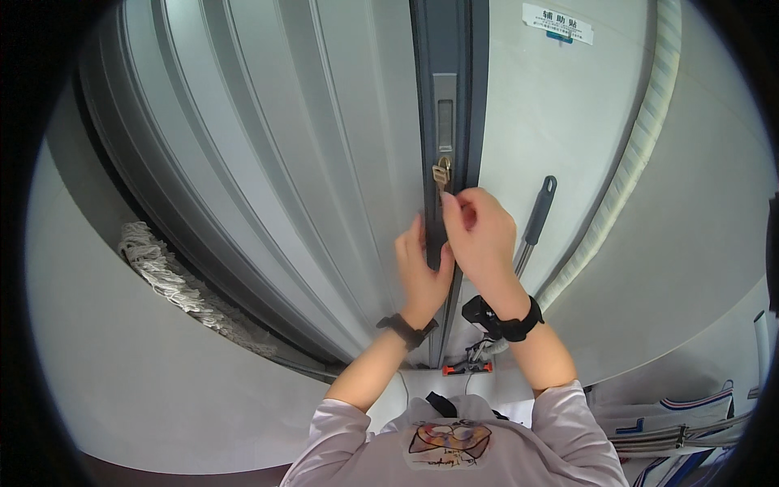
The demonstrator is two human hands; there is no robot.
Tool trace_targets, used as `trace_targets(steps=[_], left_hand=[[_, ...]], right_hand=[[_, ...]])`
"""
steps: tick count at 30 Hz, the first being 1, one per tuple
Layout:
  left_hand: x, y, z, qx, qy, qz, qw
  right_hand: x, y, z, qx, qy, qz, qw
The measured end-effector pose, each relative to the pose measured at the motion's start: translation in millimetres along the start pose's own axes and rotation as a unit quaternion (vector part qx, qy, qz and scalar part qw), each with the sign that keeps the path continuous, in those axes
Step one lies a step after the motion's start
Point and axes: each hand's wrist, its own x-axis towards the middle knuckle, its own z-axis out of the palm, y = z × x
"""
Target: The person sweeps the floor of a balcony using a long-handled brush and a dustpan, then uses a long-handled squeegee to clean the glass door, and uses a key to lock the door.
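Note:
A grey ribbed door stands before me with a dark metal edge frame. A recessed metal handle plate is set into that frame. Just below it is a small brass-coloured key on a ring. My right hand pinches at the key's lower end with thumb and forefinger; the fingers hide part of the frame there. Lower down, my left hand is at the frame, its thumb and fingers apart on either side of the dark strip. Nothing shows in its grasp.
A dark-handled pole leans on the wall right of the door. Beyond it runs a wrapped pale pipe. A string mop head lies at the left. Below right are an orange-and-black floor tool and a rack with cloths.

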Motion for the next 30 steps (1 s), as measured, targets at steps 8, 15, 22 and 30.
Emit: trace_targets(steps=[8,15,22,30], left_hand=[[6,-1,11,0.045,0.024,-0.008,0.999],[3,-24,11,0.004,0.027,-0.030,0.999],[3,-33,4,-0.055,-0.006,-0.080,0.995],[-1,-42,0,0.016,0.019,-0.035,0.999]], right_hand=[[6,25,-3,0.077,0.051,0.005,0.996],[18,45,19,0.086,-0.002,-0.023,0.996],[23,46,18,0.162,-0.064,0.044,0.984],[24,38,16,0.123,-0.067,0.035,0.989]])
